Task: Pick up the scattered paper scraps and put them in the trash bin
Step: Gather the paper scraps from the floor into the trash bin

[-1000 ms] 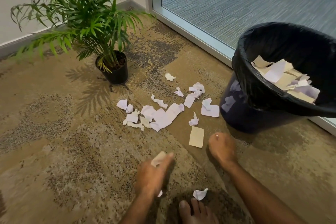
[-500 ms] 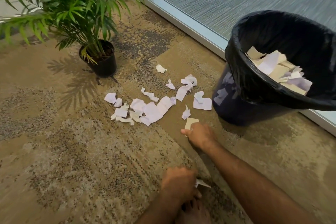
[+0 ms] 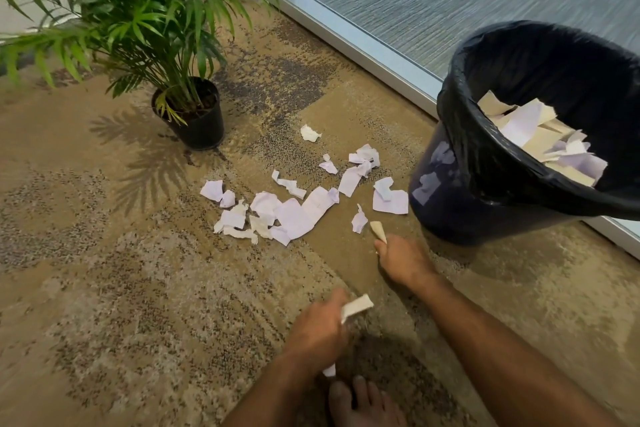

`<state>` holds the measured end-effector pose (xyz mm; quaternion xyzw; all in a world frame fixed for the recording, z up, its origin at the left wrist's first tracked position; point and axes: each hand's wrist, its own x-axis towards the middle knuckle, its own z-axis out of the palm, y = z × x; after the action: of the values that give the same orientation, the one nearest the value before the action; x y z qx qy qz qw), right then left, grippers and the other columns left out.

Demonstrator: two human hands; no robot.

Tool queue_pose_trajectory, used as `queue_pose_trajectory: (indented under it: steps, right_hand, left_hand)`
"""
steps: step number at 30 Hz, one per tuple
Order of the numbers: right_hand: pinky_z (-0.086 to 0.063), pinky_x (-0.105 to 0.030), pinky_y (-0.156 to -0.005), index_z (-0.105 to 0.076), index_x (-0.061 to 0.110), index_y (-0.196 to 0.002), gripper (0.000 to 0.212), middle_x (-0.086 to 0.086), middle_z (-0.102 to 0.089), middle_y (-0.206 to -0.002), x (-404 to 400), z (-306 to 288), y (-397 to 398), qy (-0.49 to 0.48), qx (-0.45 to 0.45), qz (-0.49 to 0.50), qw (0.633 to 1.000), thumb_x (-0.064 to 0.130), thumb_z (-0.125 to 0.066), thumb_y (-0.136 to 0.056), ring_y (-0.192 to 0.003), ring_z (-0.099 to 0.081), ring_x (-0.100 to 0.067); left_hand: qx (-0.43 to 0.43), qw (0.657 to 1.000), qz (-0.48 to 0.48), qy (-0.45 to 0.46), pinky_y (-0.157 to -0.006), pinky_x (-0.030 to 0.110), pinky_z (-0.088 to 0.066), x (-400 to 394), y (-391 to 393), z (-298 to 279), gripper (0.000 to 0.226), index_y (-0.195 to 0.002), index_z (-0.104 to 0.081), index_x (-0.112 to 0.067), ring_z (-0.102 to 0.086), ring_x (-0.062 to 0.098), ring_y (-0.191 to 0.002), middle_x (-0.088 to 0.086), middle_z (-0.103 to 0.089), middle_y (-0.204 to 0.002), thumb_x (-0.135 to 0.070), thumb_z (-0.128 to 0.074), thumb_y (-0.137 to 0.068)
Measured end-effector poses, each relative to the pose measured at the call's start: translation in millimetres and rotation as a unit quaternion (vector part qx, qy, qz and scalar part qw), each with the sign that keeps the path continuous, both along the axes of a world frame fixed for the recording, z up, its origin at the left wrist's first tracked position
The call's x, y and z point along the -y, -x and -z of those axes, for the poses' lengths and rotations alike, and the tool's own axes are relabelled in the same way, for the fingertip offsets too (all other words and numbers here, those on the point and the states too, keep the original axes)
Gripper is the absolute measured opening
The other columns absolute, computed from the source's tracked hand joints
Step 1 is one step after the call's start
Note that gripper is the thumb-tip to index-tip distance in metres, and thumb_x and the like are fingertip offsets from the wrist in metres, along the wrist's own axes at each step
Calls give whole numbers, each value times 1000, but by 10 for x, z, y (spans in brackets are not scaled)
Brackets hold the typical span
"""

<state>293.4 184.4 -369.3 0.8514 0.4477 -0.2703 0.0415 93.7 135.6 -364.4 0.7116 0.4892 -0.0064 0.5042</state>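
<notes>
- The right hand (image 3: 403, 258) is low over the carpet (image 3: 104, 305), fingers curled round a tan scrap (image 3: 378, 230) whose tip pokes out ahead of the knuckles. The grip is tight, likely because thin paper slides out of a loose one.
- The left hand (image 3: 317, 333) is nearer the body, closed on a white scrap (image 3: 358, 305) that juts out to the right; a second bit of white shows below the wrist, so it seems to hold more than one piece.
- Both hands are loaded, which reads as gathering several pieces before a single trip to the bin (image 3: 519, 135).
- The bin stands to the right, against the window frame (image 3: 363, 42), lined with a black bag and already part full of paper. It is near the right hand, so that hand has the shorter reach to the rim.
- The remaining scraps (image 3: 294, 211) lie on the carpet between the plant pot (image 3: 197, 125) and the bin, most of them bunched in one overlapping cluster, a few scattered singly towards the bin's base.
- A bare foot (image 3: 363, 402) sits at the lower edge, just below the left hand; the person appears to crouch or sit so the floor is in reach.
- Judging by the pile left, the job is partway done, with many pieces to go.
</notes>
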Motion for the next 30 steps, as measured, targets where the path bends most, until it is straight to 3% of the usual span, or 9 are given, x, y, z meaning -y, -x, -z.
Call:
queue_pose_trajectory:
  steps: [4,6,8,10,12,15,20,24,30]
  right_hand:
    - [-52,-41,-80,-50,20,-129,30,-7,-66,-104,24,-17,-10,-87,-28,14,996,22,-42,-100,-91,-61,-24]
    - [-54,-43,-79,-52,29,-131,38,-4,-68,-103,-45,-93,-4,-147,-70,37,986,14,-43,-97,-90,-62,-23]
    - [-56,-41,-73,-68,23,-107,25,-1,-69,-89,-177,-176,29,-191,-35,68,979,19,-47,-94,-80,-62,-22]
    - [-56,-39,-67,-66,16,-84,26,-1,-65,-74,-283,-244,107,-214,18,75,974,35,-48,-87,-69,-60,-21]
    - [-56,-37,-68,-62,22,-85,42,3,-64,-76,-350,-242,182,-214,43,49,975,60,-45,-79,-71,-60,-18]
    - [-54,-39,-77,-52,30,-108,82,6,-59,-99,-450,-140,212,-160,43,1,986,95,-37,-62,-90,-60,-19]
    - [-50,-43,-83,-33,21,-127,108,-7,-48,-118,-678,-15,255,-127,61,-69,988,101,-33,-54,-103,-54,-27]
    - [-48,-45,-82,-24,21,-137,109,-10,-44,-125,-870,99,362,-107,69,-115,985,98,-33,-60,-111,-53,-31]
    - [-49,-41,-80,-16,36,-146,93,-5,-45,-129,-1051,132,312,-75,65,-175,979,90,-28,-72,-109,-58,-31]
  left_hand:
    - [73,975,-199,72,-59,30,-59,-339,131,-66,29,-113,-53,-38,-70,20,-79,-1,-67,-98,-13,-52,-98]
    - [77,959,-271,36,-61,36,-62,-573,189,-128,26,-112,-60,-32,-69,21,-77,0,-67,-96,-12,-50,-99]
    - [21,952,-298,-64,-52,28,-52,-810,237,-215,17,-100,-63,-20,-59,14,-62,-1,-62,-82,-15,-47,-101]
    - [-31,937,-314,-148,-50,24,-39,-1040,288,-310,18,-88,-62,-14,-47,9,-55,-3,-55,-69,-21,-50,-99]
    - [-77,930,-307,-188,-49,24,-36,-1243,340,-367,31,-79,-58,-15,-49,8,-57,-5,-55,-65,-42,-58,-92]
    - [-158,931,-260,-202,-68,34,-53,-1509,398,-308,74,-91,-61,-18,-63,22,-80,-1,-63,-87,-87,-54,-66]
    - [-262,943,-128,-158,-81,37,-48,-1682,280,-186,122,-126,-38,-13,-57,27,-111,6,-46,-123,-98,-56,-42]
    - [-278,946,-111,-123,-81,39,-52,-1772,232,-23,121,-124,-32,-15,-57,27,-111,5,-38,-125,-94,-64,-38]
    - [-278,948,-101,-114,-78,42,-53,-1862,237,61,97,-127,-31,-20,-60,31,-109,9,-44,-129,-87,-56,-61]
